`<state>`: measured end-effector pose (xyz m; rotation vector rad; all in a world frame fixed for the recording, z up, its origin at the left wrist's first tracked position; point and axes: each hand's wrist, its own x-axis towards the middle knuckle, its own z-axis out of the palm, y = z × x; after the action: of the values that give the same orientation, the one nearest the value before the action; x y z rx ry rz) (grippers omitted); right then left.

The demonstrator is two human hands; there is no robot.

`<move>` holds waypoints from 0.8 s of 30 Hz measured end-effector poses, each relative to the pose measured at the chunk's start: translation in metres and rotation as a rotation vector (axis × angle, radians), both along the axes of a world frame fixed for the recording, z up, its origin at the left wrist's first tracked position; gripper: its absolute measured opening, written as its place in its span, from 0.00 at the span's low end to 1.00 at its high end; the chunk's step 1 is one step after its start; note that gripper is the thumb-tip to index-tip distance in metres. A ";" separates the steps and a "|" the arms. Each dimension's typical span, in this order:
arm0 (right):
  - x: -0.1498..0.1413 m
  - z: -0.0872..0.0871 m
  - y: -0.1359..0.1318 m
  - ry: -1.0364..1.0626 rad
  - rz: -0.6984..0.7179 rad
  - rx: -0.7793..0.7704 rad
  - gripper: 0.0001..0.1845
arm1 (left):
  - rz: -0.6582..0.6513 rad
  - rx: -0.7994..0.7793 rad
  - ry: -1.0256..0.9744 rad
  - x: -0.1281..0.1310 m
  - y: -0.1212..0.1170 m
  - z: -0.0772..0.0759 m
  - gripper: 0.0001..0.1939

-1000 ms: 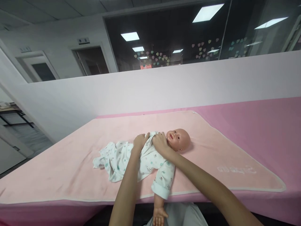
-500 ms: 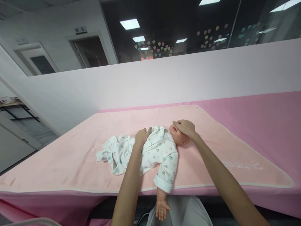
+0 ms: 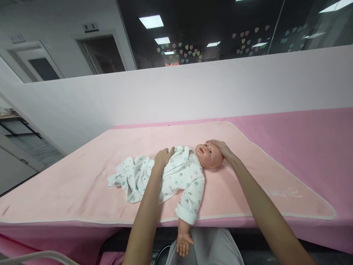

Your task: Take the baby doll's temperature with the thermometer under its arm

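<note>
A bald baby doll (image 3: 205,159) lies on its back with its head to the right, its face tilted toward me. It wears a white baby garment (image 3: 180,180) with small green and grey prints, crossed over at the chest. My left hand (image 3: 163,157) rests on the doll's chest and belly with the thumb apart; its fingertips are partly hidden. Against the top of the doll's head lies my right hand (image 3: 223,149), its fingers stretched out flat. The doll's near arm, its sleeve cuff (image 3: 186,213) turned back, hangs over the front edge, palm up.
Under the doll is a peach mat (image 3: 91,176) with a pale border, on a pink cover (image 3: 309,147). A low white wall (image 3: 176,97) runs behind, with a dark window above. A grey tube (image 3: 46,254) curves at the lower left. My legs (image 3: 217,244) are below the edge.
My right hand has left the garment's neckline, passed over the doll's face and moved back onto its head. My left hand stays on the torso. The view has tilted down.
</note>
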<state>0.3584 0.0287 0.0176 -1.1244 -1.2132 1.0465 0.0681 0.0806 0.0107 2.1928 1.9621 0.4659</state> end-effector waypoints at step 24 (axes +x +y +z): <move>0.014 -0.013 0.005 0.281 -0.324 -0.203 0.22 | -0.003 0.012 0.019 0.000 -0.004 0.002 0.32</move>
<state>0.3719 0.0338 0.0042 -1.2337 -0.6878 1.0491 0.0680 0.0764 0.0132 2.2154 1.9697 0.4597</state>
